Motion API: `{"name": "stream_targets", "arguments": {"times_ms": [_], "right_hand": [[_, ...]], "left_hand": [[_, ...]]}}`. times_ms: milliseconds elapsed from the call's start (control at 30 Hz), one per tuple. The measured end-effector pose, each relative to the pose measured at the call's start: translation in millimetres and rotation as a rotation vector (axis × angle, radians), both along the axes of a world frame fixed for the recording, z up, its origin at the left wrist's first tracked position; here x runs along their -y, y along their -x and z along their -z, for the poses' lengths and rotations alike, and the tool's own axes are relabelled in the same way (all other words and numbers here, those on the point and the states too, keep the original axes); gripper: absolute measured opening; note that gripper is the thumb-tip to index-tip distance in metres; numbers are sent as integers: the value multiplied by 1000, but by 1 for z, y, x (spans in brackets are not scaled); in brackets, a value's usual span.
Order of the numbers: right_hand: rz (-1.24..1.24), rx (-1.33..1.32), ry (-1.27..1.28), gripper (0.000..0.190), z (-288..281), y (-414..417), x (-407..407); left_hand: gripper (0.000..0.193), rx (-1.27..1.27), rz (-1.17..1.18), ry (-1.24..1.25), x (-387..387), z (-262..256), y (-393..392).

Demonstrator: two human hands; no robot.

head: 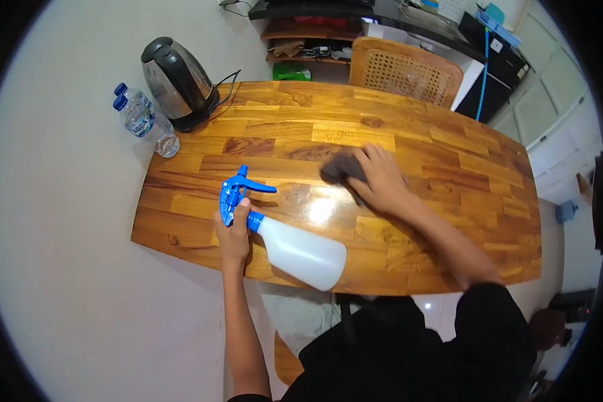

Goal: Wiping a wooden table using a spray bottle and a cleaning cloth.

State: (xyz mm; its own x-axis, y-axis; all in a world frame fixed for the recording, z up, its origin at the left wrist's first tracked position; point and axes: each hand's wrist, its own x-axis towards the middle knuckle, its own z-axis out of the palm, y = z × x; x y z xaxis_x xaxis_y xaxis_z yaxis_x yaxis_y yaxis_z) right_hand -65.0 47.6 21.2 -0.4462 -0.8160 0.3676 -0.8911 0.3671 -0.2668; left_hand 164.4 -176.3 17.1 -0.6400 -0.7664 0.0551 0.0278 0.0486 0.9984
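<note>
My left hand (236, 233) grips the neck of a spray bottle (304, 251) with a translucent white body and a blue trigger head (236, 193). The bottle is tilted over the near left part of the wooden table (462, 186), its base towards my body; whether it touches the wood I cannot tell. Out on the middle of the tabletop, my right hand (379, 176) presses on a dark grey cloth (342, 170), part of which is hidden under the fingers. The cloth is slightly blurred. A bright reflection shows on the glossy wood between the two hands.
An electric kettle (181, 85) with a cord stands at the far left corner, beside two plastic water bottles (148, 125) near the wall. A cane-backed chair (404, 70) is at the table's far edge. Behind it are a dark counter with a sink (432, 22) and wooden shelves (311, 35).
</note>
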Motion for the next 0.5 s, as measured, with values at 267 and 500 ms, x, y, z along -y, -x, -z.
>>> {"name": "stream_targets", "arguments": {"times_ms": [267,500], "right_hand": [[31,21,-4,52,8,10,11],[421,7,-58,51,-3,8,-162]], "left_hand": [[25,-113,-87,35,2,11,10],[23,-150,-99,4,3,15,-1]]}}
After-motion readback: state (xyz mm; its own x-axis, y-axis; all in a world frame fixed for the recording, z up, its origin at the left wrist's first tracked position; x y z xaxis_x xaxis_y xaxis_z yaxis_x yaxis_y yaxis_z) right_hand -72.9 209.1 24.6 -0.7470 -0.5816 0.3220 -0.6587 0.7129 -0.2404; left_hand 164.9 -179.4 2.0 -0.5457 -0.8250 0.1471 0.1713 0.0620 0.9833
